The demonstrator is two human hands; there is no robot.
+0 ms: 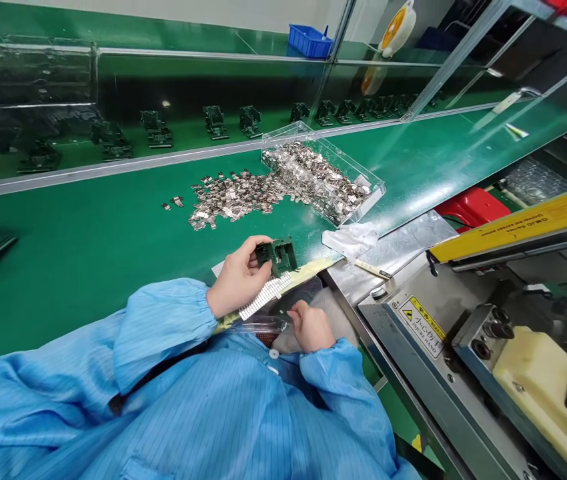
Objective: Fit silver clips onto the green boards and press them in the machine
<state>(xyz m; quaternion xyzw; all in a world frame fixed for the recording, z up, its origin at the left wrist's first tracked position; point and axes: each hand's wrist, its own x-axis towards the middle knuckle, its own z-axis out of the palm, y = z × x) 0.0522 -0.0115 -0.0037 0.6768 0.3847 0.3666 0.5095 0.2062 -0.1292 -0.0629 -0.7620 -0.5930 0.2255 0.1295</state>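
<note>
Dark green part (pixel 284 256) is in your left hand (pixel 238 279) — fingers closed on its left side, gridded white sheet (pixel 266 297) just below. Your right hand (pixel 312 328) is curled — can't tell if it grips anything. Metal pieces (pixel 236 195) heaped on the counter (pixel 88 247) beyond.

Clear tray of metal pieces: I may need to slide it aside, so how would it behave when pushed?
The clear tray looks stiff, given its straight walls, and probably heavy, holding many metal pieces. Those loose pieces might shift.

"GMJD Series" upside-dn on yel. bar (pixel 523 224), "小心伤手 INJURE HAND" on mach. label (pixel 422 327)
</note>
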